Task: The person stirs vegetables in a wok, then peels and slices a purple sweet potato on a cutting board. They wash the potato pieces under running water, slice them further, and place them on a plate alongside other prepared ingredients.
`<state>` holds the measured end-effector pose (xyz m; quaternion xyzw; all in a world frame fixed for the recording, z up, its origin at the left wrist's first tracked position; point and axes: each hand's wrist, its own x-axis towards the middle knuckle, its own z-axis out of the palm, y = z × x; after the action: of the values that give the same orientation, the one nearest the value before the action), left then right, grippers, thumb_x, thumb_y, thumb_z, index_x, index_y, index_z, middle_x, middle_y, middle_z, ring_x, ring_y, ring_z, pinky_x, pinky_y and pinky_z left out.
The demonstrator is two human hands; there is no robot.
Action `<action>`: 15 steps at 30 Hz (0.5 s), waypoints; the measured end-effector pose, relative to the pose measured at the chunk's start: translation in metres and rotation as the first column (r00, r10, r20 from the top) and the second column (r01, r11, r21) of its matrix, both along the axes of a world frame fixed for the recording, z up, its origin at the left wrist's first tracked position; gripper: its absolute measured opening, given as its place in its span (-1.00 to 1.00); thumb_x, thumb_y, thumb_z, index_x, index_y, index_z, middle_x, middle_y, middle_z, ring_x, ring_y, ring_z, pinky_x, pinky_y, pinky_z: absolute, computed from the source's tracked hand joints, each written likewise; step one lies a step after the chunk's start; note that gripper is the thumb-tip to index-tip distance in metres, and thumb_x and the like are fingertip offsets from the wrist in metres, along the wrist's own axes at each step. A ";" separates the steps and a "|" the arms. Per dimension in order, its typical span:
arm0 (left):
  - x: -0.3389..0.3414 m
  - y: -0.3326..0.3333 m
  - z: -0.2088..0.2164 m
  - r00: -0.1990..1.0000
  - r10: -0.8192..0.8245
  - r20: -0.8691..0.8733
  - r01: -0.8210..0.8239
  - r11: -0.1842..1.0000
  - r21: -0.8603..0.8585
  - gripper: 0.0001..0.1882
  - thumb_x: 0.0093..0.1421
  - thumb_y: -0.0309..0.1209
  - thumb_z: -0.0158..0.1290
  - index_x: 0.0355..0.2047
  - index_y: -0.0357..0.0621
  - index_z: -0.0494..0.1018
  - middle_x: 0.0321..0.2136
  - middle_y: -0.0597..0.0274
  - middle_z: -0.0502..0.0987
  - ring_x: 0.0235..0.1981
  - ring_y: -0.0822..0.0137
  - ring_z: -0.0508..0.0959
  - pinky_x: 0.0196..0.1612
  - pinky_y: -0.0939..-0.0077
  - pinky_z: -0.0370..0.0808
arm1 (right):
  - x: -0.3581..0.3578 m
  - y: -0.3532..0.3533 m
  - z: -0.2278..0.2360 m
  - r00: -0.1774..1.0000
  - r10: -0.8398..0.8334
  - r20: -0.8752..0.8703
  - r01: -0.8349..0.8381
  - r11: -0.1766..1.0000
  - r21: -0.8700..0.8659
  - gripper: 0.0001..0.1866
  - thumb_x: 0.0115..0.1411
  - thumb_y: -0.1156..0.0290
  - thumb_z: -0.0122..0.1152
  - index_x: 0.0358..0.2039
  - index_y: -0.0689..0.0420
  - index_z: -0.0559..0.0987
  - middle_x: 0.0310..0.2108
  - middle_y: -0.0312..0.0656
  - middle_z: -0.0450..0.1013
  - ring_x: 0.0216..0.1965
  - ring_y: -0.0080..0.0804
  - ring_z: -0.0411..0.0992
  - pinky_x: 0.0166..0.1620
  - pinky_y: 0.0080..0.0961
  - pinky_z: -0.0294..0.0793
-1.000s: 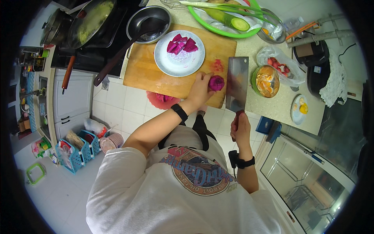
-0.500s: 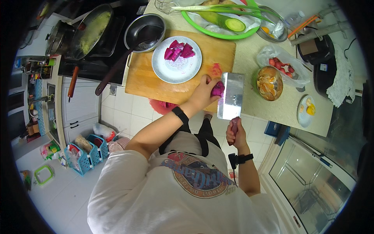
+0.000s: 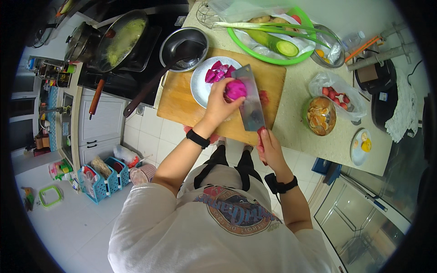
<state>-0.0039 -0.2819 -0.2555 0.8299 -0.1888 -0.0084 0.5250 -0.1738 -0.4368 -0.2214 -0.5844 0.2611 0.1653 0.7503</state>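
Nearest the body, the right hand (image 3: 269, 144) is closed around the red handle of a cleaver (image 3: 249, 101), whose broad blade lies over the wooden cutting board (image 3: 182, 100). Just beyond, the left hand (image 3: 221, 104) grips a magenta dragon fruit piece (image 3: 236, 89), held against the blade above the board. Beside it sits a white plate (image 3: 200, 86) with more magenta chunks. Farther off, a green tray (image 3: 255, 48) carries a cucumber and scallions, and a dark pan (image 3: 182, 48) stands at the board's far left corner.
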 end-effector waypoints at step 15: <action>-0.001 0.022 0.000 0.956 0.284 -0.077 -0.261 0.940 0.218 -0.23 -0.04 -0.32 0.32 0.15 -0.09 0.20 -0.10 -0.11 0.27 -0.16 -0.02 0.44 -0.06 0.24 0.44 | 0.037 0.002 0.009 0.972 0.067 0.225 0.065 0.844 -0.532 -0.62 0.38 0.08 -0.13 -0.36 0.13 0.42 -0.69 -0.39 0.24 -0.70 -0.71 0.17 -0.64 -0.67 0.16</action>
<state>-0.0046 -0.2601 -0.2560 0.8961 -0.0417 0.0005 0.4418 -0.1368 -0.4351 -0.2120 -0.7859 0.2060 0.0163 0.5828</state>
